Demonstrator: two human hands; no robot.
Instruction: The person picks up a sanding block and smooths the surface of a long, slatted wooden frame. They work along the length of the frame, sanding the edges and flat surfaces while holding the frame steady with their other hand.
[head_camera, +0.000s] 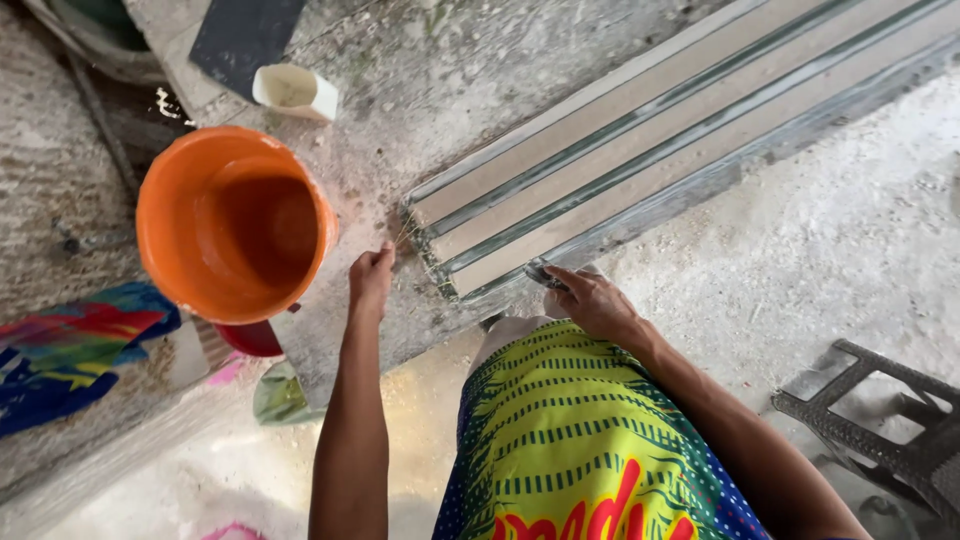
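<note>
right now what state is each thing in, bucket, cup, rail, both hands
orange bucket: upright, open, looks empty
white cup: tipped on its side, mouth showing
metal track rail: lying flat on the ground, channels up
left hand: fingers curled, resting on the ground by the rail's end
right hand: closed on a small dark tool at the rail's edge

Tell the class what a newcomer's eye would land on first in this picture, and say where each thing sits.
The bright orange bucket at upper left draws the eye first, standing open on the rough concrete floor. Next comes the long metal sliding track running from the centre to the upper right; the right hand holds a small dark tool at its near end, while the left hand rests closed beside the bucket.
</note>
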